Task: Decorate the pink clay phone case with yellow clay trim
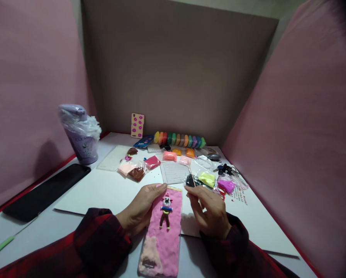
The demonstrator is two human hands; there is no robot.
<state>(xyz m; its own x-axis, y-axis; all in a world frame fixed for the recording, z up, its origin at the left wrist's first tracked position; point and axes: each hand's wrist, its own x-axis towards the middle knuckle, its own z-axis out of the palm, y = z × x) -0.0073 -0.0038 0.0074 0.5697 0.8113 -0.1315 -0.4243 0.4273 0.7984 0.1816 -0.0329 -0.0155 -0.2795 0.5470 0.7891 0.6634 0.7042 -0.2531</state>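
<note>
My left hand is closed on the upper left edge of a phone case covered in pink clay, with a peach patch at its lower left. A small clay figure with a white head, blue band and brown legs lies on the pink. To the right of the case, apart from it, my right hand pinches a thin wooden stick that points upward. Just beyond that hand are packets of black clay, yellow clay and magenta clay.
A white board covers much of the table. At left stand a plastic-wrapped purple bottle, a black phone and a green-handled tool. Colored clay packs line the back, near a donut-patterned case. Keys lie right.
</note>
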